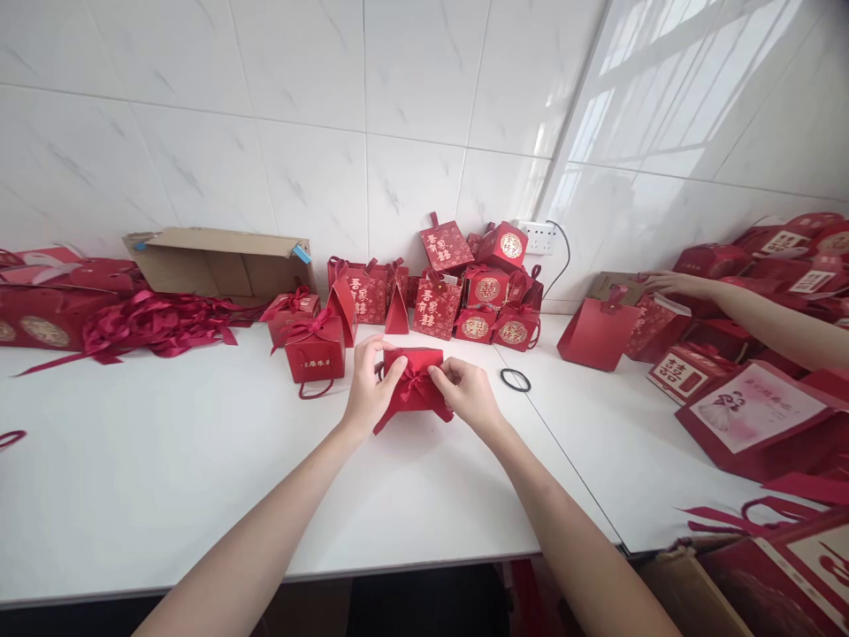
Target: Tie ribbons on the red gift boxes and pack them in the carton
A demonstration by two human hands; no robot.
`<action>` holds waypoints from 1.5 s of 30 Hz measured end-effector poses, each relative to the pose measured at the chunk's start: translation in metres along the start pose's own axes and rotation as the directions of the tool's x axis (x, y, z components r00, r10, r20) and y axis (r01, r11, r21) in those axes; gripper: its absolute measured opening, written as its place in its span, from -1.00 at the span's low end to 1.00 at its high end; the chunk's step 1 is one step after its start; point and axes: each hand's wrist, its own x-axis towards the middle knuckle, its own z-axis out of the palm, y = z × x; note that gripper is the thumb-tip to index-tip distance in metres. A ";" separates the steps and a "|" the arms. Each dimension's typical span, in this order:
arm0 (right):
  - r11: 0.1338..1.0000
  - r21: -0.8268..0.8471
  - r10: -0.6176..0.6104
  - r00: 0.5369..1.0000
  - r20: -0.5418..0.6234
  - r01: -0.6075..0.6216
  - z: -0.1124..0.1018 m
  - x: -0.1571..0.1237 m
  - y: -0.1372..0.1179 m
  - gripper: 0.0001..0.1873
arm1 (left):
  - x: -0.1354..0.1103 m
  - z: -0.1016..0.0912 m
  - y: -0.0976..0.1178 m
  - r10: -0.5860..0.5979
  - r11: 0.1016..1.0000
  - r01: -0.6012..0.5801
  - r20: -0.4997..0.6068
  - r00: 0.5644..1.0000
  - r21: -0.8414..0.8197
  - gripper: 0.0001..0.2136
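In front of me on the white table stands a small red gift box (424, 400) with a red ribbon bow (412, 378) on its top. My left hand (371, 389) is closed at the bow's left side, thumb and fingers pinching a ribbon loop. From the other side my right hand (468, 391) pinches the ribbon's right loop. Ribbon tails hang down over the box at both sides. Just left of my hands sits another red box (316, 351), tied with a bow and fitted with a cord handle.
Red gift boxes (487, 287) are stacked by the tiled wall. A ribbon heap (156, 317) and cardboard box (222, 265) lie left. A black ring (516, 379) lies right of me. Another person's hand (669, 283) reaches among boxes at right. The table's front edge (411, 566) is near me.
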 end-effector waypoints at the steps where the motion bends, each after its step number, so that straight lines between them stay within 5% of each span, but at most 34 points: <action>1: 1.000 -0.001 -0.002 1.000 0.003 0.002 0.000 0.000 0.000 -0.67 | 0.000 0.000 0.001 0.014 1.000 -0.014 -0.014 1.000 0.006 -0.82; 9: 0.994 0.108 0.029 1.000 -0.007 -0.028 0.000 0.002 0.000 -0.69 | -0.002 0.002 -0.003 0.002 1.000 0.001 -0.131 0.991 0.027 -0.81; 14: 0.971 0.227 0.073 0.997 0.017 -0.075 0.001 0.004 0.005 -0.63 | -0.004 0.005 -0.006 -0.116 0.992 0.121 -0.123 0.986 0.037 -0.84; 22: 0.946 0.284 0.163 0.987 0.003 -0.157 0.002 0.007 0.007 -0.62 | -0.008 0.008 -0.009 -0.101 0.983 0.121 -0.146 0.984 0.135 -0.80; 29: 0.987 0.159 0.061 0.983 -0.175 -0.033 0.001 0.011 0.012 -0.66 | -0.008 0.009 -0.012 -0.080 0.980 0.107 -0.159 0.984 0.168 -0.79; 35: 0.938 0.330 0.128 0.990 -0.052 -0.104 0.004 0.011 0.013 -0.67 | -0.008 0.009 -0.014 -0.033 0.985 0.059 -0.154 0.987 0.165 -0.79; 45: 0.900 0.415 0.170 0.984 -0.049 -0.135 0.002 0.011 0.010 -0.61 | -0.007 0.008 -0.014 -0.057 0.982 0.083 -0.151 0.987 0.170 -0.80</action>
